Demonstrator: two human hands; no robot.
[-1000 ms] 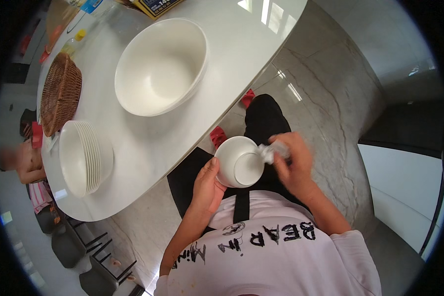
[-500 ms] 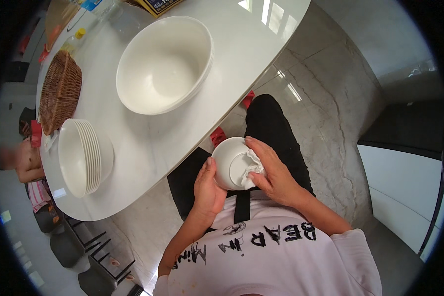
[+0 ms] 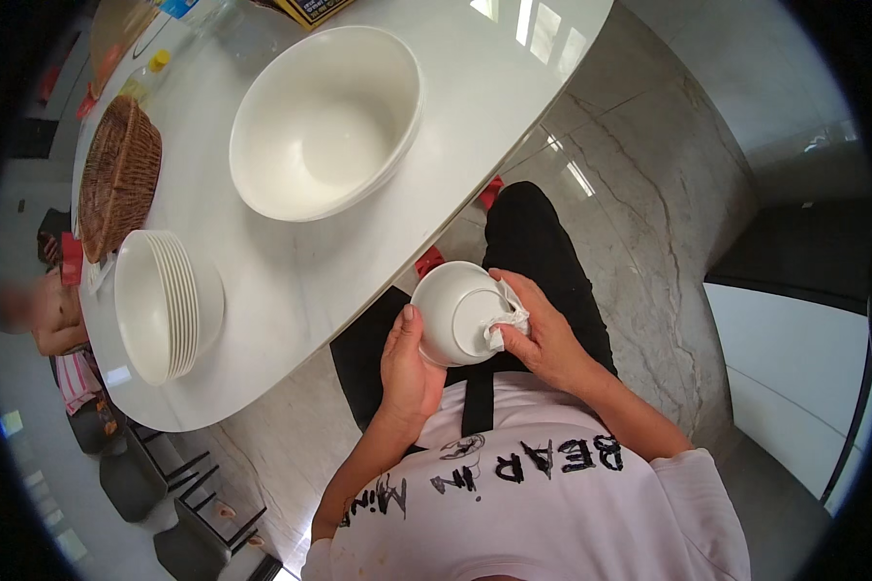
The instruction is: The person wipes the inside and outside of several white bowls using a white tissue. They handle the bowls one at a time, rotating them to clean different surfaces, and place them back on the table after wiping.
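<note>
A small white bowl point(image 3: 448, 308) is held over my lap, its foot ring turned up toward me. My left hand point(image 3: 409, 366) grips the bowl's left side, thumb along the outer wall and fingers partly hidden beneath. On the other side, my right hand point(image 3: 545, 334) is closed on a crumpled white tissue point(image 3: 506, 327), pressing it against the bowl's base and rim. To the left on the table stands a stack of several white bowls point(image 3: 165, 305), nested and tilted. A large white basin-like bowl point(image 3: 325, 126) sits beyond it.
The glossy white table point(image 3: 291, 290) curves along my left and front. On it are a brown wicker basket point(image 3: 121, 179), a yellow-capped bottle point(image 3: 153, 70) and a dark box point(image 3: 310, 10). Grey chairs point(image 3: 136, 484) and another person point(image 3: 58, 315) are at far left; a white-fronted cabinet point(image 3: 785, 358) stands right.
The bowl has shifted slightly up and tilted a little in my hands. My right hand and the tissue have slid slightly to the right across its underside.
</note>
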